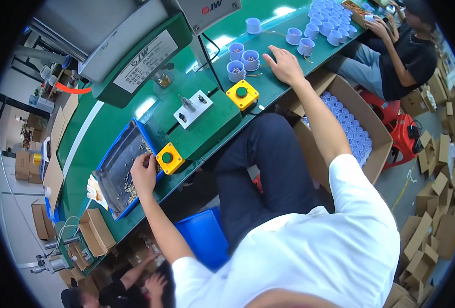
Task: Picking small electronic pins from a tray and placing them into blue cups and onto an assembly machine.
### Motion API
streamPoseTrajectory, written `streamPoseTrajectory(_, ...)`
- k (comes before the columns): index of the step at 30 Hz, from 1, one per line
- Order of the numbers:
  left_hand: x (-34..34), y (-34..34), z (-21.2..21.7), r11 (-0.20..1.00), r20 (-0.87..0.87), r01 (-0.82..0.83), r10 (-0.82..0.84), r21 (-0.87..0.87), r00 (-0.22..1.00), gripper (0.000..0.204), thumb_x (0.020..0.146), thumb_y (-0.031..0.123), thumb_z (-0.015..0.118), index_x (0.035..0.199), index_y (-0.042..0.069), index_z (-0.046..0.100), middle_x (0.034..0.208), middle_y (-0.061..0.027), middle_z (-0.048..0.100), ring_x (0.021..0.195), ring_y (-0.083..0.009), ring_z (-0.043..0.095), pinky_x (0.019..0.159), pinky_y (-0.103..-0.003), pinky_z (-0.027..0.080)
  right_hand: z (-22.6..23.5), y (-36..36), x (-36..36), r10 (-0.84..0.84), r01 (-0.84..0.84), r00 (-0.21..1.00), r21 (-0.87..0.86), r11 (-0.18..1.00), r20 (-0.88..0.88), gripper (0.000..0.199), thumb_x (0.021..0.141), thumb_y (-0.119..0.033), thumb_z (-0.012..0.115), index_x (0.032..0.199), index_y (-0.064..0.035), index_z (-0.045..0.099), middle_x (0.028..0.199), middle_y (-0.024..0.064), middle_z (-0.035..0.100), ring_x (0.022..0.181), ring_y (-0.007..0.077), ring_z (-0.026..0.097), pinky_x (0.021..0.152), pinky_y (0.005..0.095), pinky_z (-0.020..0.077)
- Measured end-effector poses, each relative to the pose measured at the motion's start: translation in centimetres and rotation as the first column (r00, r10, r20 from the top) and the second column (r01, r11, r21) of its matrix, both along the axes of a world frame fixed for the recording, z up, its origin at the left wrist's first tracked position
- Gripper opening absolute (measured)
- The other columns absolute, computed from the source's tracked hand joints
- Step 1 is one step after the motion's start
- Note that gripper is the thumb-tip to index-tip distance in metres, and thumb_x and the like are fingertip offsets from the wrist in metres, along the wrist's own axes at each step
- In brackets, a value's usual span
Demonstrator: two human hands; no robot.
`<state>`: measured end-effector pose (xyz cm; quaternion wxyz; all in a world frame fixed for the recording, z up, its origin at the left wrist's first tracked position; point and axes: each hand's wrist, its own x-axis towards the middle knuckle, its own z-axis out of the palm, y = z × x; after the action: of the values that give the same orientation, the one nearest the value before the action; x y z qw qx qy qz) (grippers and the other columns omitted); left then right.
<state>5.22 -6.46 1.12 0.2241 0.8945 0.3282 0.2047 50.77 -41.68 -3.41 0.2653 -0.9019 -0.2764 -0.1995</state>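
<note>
My left hand (144, 173) reaches into a blue-rimmed tray (120, 161) with small metal parts (130, 191) scattered along its near side. Its fingers are curled together, and whatever they hold is hidden. Over the green table my right hand (285, 66) lies with fingers spread, holding nothing. Just left of it is a white plastic cup (250, 60) with small parts inside, grouped with two similar cups. Between my hands stands a green press (140, 64), with a metal fixture (193, 110) on its base. A yellow button box (170, 158) sits beside my left hand, a second (242, 93) farther right.
Many white cups (326, 23) crowd the far right of the table. A cardboard box (379, 154) of clear round pieces stands by my right arm. A glove (95, 191) lies left of the tray. A blue bin (199, 236) is below. Co-workers (412, 64) sit at right and lower left.
</note>
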Motion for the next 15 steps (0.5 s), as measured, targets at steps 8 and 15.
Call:
streamPoseTrajectory(8,-0.3,0.4,-0.6,0.999,0.046,0.013,-0.011,-0.037,0.999,0.02,0.094,0.012,0.076,0.108,-0.001,0.076,0.098,-0.0137,0.074,0.085,-0.0236,0.073,0.08,-0.036,0.057,1.6,3.1,-1.0,0.291,-0.281,0.956,0.197,0.939,-0.023,0.072,0.091,-0.049,0.08,0.145,-0.0045,0.062,0.142,0.0177,0.067,0.133,0.0371,0.061,0.114,0.0451,0.0452)
streamPoseTrajectory(15,-2.1,1.9,1.0,0.978,-0.13,0.171,-0.186,-0.116,0.974,0.017,0.096,0.01,0.072,0.107,-0.002,0.073,0.101,-0.0131,0.071,0.083,-0.0244,0.067,0.079,-0.036,0.054,4.4,5.3,-8.4,0.201,-0.092,0.975,0.656,0.749,-0.092,0.054,0.087,-0.033,0.086,0.13,-0.0036,0.071,0.119,0.015,0.076,0.112,0.0292,0.072,0.098,0.0403,0.0552)
